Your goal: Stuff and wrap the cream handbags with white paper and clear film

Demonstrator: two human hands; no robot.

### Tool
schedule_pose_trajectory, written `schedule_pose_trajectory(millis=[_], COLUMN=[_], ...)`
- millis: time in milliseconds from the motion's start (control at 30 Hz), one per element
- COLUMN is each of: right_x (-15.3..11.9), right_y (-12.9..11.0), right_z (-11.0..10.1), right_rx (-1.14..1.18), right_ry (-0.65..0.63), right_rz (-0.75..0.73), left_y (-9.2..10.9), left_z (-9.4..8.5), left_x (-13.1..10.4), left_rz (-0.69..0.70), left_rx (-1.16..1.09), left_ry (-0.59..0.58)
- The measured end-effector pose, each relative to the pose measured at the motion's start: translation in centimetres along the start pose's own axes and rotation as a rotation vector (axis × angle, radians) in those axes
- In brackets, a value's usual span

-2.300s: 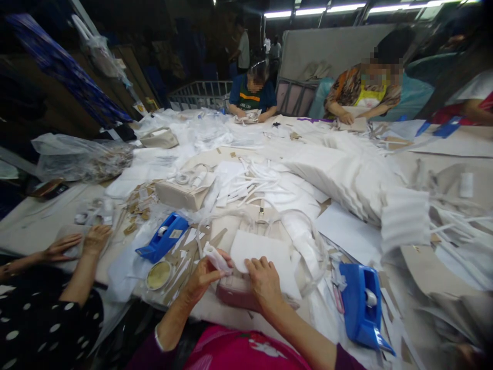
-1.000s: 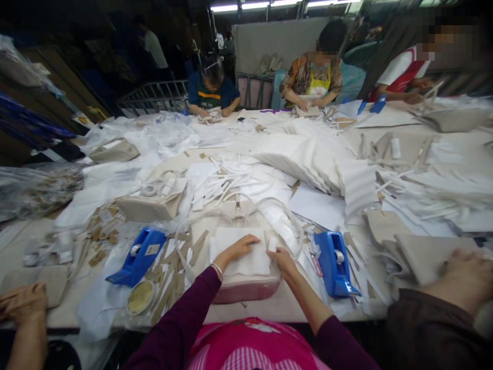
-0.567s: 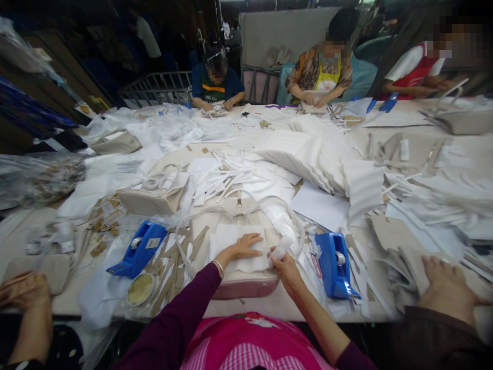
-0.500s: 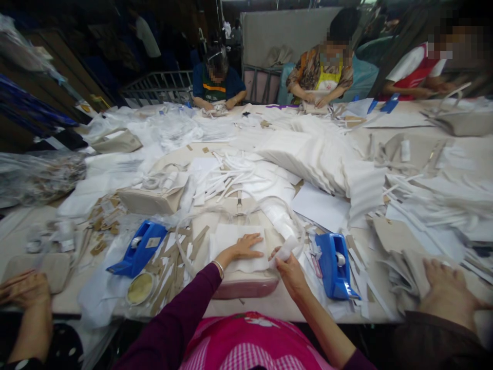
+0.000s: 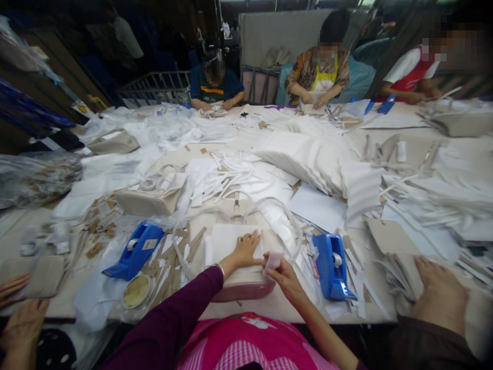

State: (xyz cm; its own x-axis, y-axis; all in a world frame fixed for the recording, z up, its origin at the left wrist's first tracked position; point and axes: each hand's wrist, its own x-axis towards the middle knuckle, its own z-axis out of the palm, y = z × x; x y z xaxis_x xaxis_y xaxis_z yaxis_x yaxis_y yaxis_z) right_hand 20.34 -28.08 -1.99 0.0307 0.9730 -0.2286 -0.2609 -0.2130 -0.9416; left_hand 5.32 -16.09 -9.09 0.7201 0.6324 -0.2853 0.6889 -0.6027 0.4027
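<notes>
A beige handbag (image 5: 241,291) lies on the table in front of me, with its clear-wrapped handle loop (image 5: 296,226) reaching out behind it. Over its top is spread a white foam sheet (image 5: 227,241). My left hand (image 5: 245,252) presses flat on that sheet, fingers apart. At the sheet's right edge, my right hand (image 5: 283,275) pinches a thin whitish piece of wrapping (image 5: 274,259) between thumb and fingers. Whether this piece is joined to the sheet under my left hand I cannot tell.
Blue tape dispensers stand left (image 5: 134,250) and right (image 5: 333,267) of the bag. A round tub (image 5: 137,291) sits by the left one. Beyond lie white strips (image 5: 231,180) and stacked foam sheets (image 5: 300,149). Co-workers' hands rest at the left (image 5: 25,318) and right (image 5: 439,290).
My right hand has moved slightly left, and the wrapping piece in it is now bent over toward the bag. My left hand stays on the sheet, its fingers drawn in a little.
</notes>
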Motion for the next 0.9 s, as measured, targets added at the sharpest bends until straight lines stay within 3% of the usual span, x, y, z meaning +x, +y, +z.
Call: schedule_pose_trajectory(millis=[167,233,367,500,633,733,800,900], right_x=[5.9,7.3,8.0,7.7,8.2,9.1,9.7,10.3], right_y=[1.2,2.3,4.6,5.0,3.4,2.0,1.3,0.2], right_z=[0.7,0.9,1.3,0.8,-2.7,-6.4,-8.3,-9.9], right_rx=[-0.103,-0.174,-0.326,-0.534,-0.944,-1.235,-1.290,-1.241], right_ry=[0.163,0.245,0.320,0.368,0.610,0.824,0.807,0.647], right_rz=[0.016,0.065,0.121,0.057,0.023,0.149,0.291,0.489], left_y=[-1.9,-2.5,-2.2,-1.3,-1.4,-1.6,-1.6,-1.6], left_z=[-0.6,-0.9,-0.9,-0.4,0.0,0.1,0.0,-0.3], left_x=[0.7,0.9,0.6,0.2,0.4,0.5,0.4,0.3], left_rz=[-0.003,-0.048,-0.222,-0.237,-0.220,-0.231,-0.227,-0.222], left_rx=[-0.234,-0.300,-0.125,0.003,0.007,0.007,-0.004,-0.036], left_ry=[0.025,0.117,0.308,0.198,0.123,0.120,0.129,0.135])
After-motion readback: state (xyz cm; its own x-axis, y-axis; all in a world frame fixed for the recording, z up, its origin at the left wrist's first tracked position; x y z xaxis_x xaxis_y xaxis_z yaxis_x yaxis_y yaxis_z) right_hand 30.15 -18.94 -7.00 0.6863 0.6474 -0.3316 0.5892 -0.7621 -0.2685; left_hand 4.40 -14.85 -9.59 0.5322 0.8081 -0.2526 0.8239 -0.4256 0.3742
